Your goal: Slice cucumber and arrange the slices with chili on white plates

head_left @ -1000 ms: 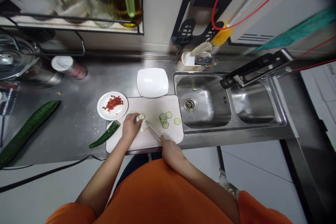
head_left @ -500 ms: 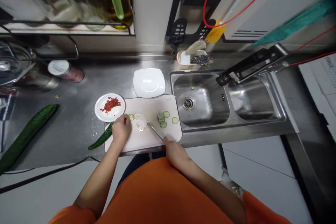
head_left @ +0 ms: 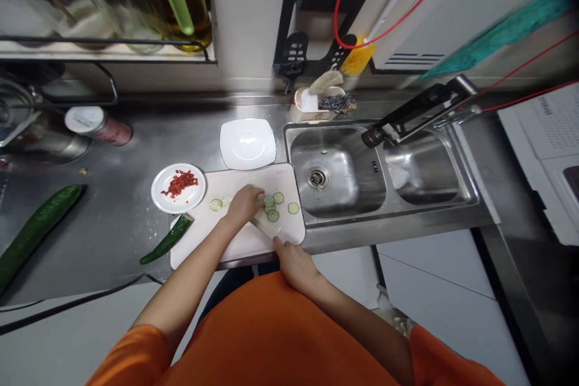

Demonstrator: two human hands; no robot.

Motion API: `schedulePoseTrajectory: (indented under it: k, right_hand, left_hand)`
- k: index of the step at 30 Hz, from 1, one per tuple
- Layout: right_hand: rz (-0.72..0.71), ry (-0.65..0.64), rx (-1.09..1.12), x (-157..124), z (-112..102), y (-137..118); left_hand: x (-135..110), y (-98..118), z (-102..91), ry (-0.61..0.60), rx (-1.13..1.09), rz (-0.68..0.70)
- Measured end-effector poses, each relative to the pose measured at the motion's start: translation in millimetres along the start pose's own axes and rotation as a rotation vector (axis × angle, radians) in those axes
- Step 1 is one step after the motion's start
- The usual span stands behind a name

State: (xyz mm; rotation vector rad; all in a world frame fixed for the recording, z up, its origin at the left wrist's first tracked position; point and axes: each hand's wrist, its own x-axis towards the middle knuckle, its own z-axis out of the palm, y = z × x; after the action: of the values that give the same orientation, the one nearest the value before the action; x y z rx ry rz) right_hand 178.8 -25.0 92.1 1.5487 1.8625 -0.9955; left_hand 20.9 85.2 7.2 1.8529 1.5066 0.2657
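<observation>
My left hand (head_left: 245, 204) reaches across the white cutting board (head_left: 235, 241) to the small pile of cucumber slices (head_left: 274, 207), fingers curled at the pile; what they hold, if anything, is hidden. My right hand (head_left: 289, 260) sits at the board's near edge, closed on a knife (head_left: 265, 230) whose blade lies low over the board. A single slice (head_left: 216, 204) lies at the board's left. A cucumber end piece (head_left: 166, 240) rests at the left edge.
A round plate of chopped red chili (head_left: 178, 187) and an empty square white plate (head_left: 247, 143) stand behind the board. A whole cucumber (head_left: 36, 230) lies far left. The double sink (head_left: 375, 172) with faucet (head_left: 416, 110) is on the right.
My left hand left the cucumber piece at the board's left and moved right to the slice pile. The knife hand drew slightly back. The view shifted a little to the right.
</observation>
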Motion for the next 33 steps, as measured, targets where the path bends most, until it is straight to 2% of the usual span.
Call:
schedulePoseTrajectory:
  k: [2,4,11,14,17,20,23,26,30,33]
  right_hand:
    - [-0.003,0.004,-0.005,1,1,1]
    - [-0.005,0.009,-0.005,1,1,2]
    - [0.003,0.000,0.016,3,1,4]
    - [-0.001,0.009,-0.003,4,3,5]
    - [-0.016,0.013,-0.019,5,3,5]
    - [-0.010,0.014,-0.015,5,1,6]
    - [0.000,-0.014,0.006,4,-1,7]
    - [0.014,-0.038,0.037,5,-2,9]
    - [0.044,-0.040,0.060,6,-3,8]
    - [0.044,-0.026,0.058,7,-3,6]
  left_hand:
    - [10,7,5.3,-0.082,0.049,-0.006]
    - [15,9,9.9,-0.115,0.081,-0.014]
    - [14,13,13.5,-0.116,0.073,-0.070]
    - [11,18,9.6,-0.129,0.002,-0.120]
    - [6,20,2.0,-0.080,-0.113,-0.170]
    - [-4,11,-9.6,0.030,-0.205,-0.239]
    - [-17,-10,-21.2,0.141,-0.234,-0.322]
    - [-32,-30,-26.7,0.174,-0.263,-0.351]
    - [-45,-42,-22.0,0.172,-0.196,-0.306]
    - [-53,-42,-13.7,0.236,-0.064,-0.178]
